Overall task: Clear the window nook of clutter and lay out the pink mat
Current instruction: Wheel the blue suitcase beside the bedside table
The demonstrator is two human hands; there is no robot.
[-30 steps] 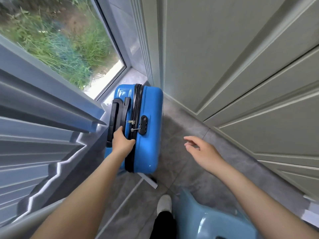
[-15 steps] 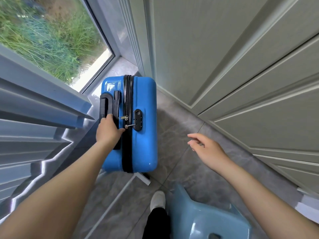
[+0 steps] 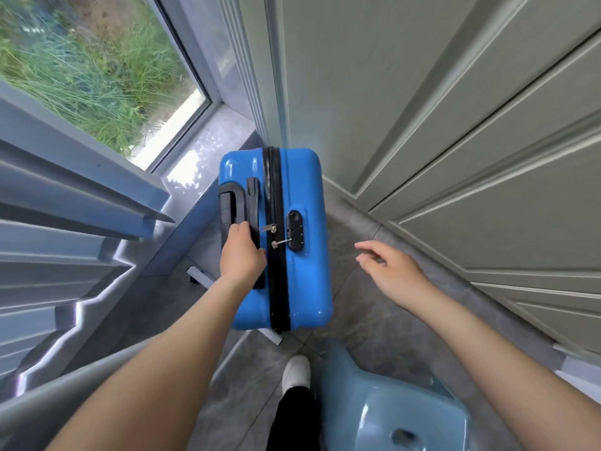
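Biggest thing in shot is the panelled wall [image 3: 455, 141] on the right, w/ the window [image 3: 91, 70] and its ledge [image 3: 214, 135] to the left, grass outside. Grey tile floor [image 3: 364, 288] between them, narrow.

Next down: the suitcase [image 3: 276, 239]. It's upright in the corner just off the ledge, near the wall but I can't tell if it touches. Hard glossy blue shell, rounded corners, black zip round the middle, black combo lock w/ two metal zip pulls clipped into it, telescopic handle retracted flush. Looks closed and locked.

Stool [image 3: 400, 405], pale blue plastic, sits right behind the case by my shoe [image 3: 296, 369].

My left hand [image 3: 242, 258] is curled round the black carry handle [image 3: 253, 229], fingers wrapped under it, firm hold. Right hand [image 3: 390, 271] is free, fingers loosely spread, holding nothing, hovering over the floor beside the case.

Risks, as I judge them: one-handed lift on a side handle means the case could swing and knock the wall or ledge edge, esp. if it's loaded. Shell is slick so the right hand won't steady it well by the side. Backing out, the stool and my own foot are directly in the path, so a trip or snag is probable. Wheels not visible, can't say if it'd roll.

No pink mat in view yet.
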